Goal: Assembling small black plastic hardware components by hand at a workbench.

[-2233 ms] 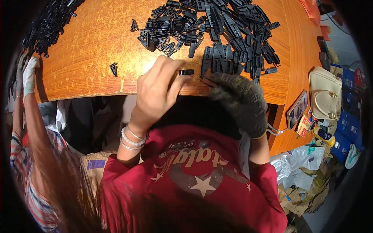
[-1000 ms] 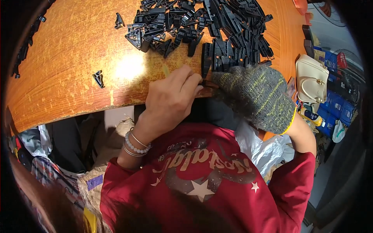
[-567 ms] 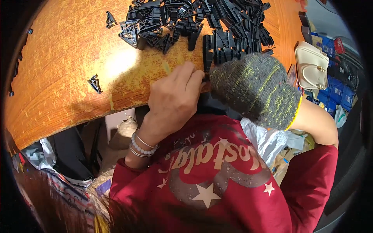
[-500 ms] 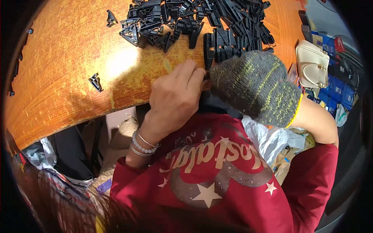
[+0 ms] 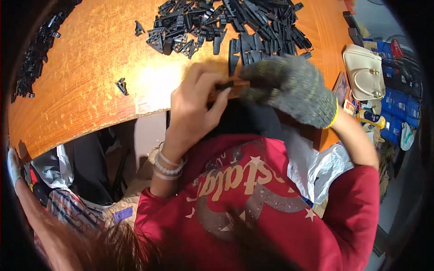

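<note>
Head camera: a small black plastic part [image 5: 224, 85] is pinched between the thumb and fingers of the bare left hand [image 5: 194, 101], just above the front edge of a worn wooden table [image 5: 99, 58]. The right hand [image 5: 289, 92], covered by a dark knitted glove flecked with yellow, is held just beside it, its fingers curled toward the part; whether anything is grasped in them cannot be told, as the fingertips are blurred and shadowed. Beyond the hands, short black clips [image 5: 183, 25] are heaped against longer black strips [image 5: 260, 22]. One loose clip [image 5: 121, 86] is seen to the left, near the edge, and a second dark heap [image 5: 38, 56] is spread at far left. A co-worker's hand [image 5: 13, 163] is glimpsed below that heap. At right, a cream handbag [image 5: 361, 70] is seen.
</note>
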Motion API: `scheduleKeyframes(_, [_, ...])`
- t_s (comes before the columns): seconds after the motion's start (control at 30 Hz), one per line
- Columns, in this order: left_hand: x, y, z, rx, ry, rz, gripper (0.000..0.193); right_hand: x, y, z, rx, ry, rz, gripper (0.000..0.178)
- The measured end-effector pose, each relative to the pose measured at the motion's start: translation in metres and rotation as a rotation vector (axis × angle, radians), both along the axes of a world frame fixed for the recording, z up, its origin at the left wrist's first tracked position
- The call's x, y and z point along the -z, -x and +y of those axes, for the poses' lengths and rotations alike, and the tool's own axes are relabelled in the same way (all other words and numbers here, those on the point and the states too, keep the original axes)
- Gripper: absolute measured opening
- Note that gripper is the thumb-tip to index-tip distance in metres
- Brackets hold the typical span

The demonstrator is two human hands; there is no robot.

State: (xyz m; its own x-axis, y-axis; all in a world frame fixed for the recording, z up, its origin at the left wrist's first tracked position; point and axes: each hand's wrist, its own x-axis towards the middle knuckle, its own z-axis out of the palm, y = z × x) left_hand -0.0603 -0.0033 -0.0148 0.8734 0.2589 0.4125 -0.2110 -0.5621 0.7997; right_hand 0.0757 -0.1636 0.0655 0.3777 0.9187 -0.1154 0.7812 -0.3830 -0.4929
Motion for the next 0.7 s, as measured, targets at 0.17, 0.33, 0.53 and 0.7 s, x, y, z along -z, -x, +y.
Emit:
scheduleKeyframes(0.17, [-0.013, 0.012, 0.001, 0.404, 1.329, 0.158, 0.019, -0.018, 0.005, -0.021, 0.105, 0.101, 0.070, 0.036])
scheduleKeyframes(0.33, [-0.025, -0.008, -0.018, 0.325, 1.387, 0.452, 0.028, -0.018, 0.008, -0.027, 0.101, 0.046, 0.148, 0.035])
scheduleKeyframes(0.53, [-0.018, -0.015, -0.028, 0.303, 1.421, 0.514, 0.019, -0.007, 0.012, -0.038, 0.254, 0.016, 0.339, 0.040])
scheduleKeyframes(0.7, [-0.020, -0.013, -0.049, 0.150, 1.255, 0.380, 0.019, -0.011, 0.025, -0.037, 0.661, -0.075, 0.936, 0.037])
